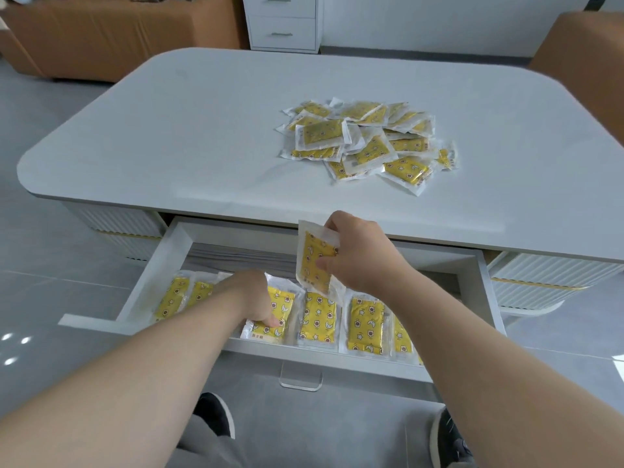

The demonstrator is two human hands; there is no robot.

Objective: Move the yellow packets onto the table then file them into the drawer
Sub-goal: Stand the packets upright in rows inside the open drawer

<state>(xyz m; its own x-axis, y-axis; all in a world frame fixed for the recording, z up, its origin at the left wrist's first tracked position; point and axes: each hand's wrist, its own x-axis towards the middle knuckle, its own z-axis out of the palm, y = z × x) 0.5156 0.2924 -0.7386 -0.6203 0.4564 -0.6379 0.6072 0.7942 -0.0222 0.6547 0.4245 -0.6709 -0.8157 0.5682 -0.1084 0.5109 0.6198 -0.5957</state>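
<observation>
glossy plastic packets (pixel 368 143), matt white table (pixel 169 130)

Bright, even light; faint shadows; glare spots on floor (pixel 40 292); table (pixel 169 130) edges bowed by wide-angle lens

head view — forward-down, close over drawer (pixel 324 358)

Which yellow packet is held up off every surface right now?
The yellow packet pinched upright in the right hand above the open drawer; the rest lie in the drawer or in the pile on the table.
</observation>
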